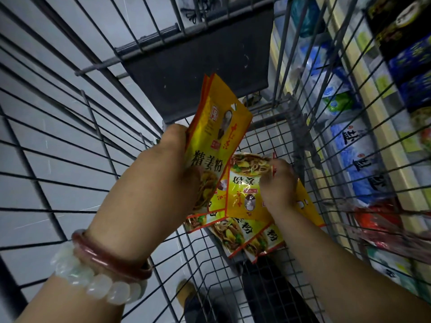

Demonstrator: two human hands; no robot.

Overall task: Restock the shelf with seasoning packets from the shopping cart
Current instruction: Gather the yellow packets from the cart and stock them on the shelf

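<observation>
A: Head view: left hand (184,159) gripped a fanned stack of yellow seasoning packets (214,136) above the shopping cart (268,141) floor. Right hand (277,183) pinched a loose packet (242,190) lying on the cart floor.

B: Risk?

A: Stack looked slick and splayed; adding more could let one slide out. Shelf (363,127) sat right of the cart, so packets might snag the wire wall.

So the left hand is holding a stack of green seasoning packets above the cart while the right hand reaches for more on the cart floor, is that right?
Not quite: the head view shows the seasoning packets in the left hand are yellow, not green. The right hand does reach for more on the cart floor.
</observation>
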